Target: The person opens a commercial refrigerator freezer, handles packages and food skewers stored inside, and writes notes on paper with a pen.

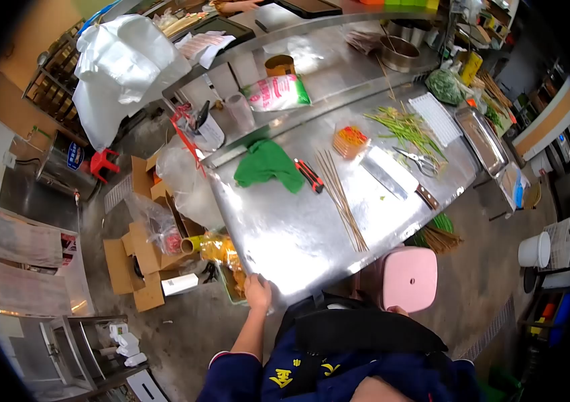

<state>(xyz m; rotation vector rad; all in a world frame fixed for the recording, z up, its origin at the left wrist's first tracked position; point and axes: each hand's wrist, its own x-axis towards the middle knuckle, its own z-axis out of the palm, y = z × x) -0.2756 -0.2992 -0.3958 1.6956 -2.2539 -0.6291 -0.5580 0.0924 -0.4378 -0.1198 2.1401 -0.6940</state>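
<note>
My left hand (257, 292) is closed at the near left corner of the steel table (265, 234), its fingers curled over the edge. Of my right hand (397, 310) only a small part shows, beside the pink stool (408, 279) and mostly behind my apron; its fingers are hidden. On the table lie a green cloth (269, 165), red and black pliers (309, 175) and a bundle of thin sticks (342, 201). To their right are a cleaver (385, 173), scissors (416, 161), cut green stalks (406, 128) and a container of red and orange pieces (350, 141).
Open cardboard boxes (139, 262) and plastic bags stand on the floor at left. A raised shelf (325, 50) at the back bears a printed packet (275, 92) and a pot (399, 53). A metal tray (481, 141) is at right. Another person's hand (237, 6) shows at the top.
</note>
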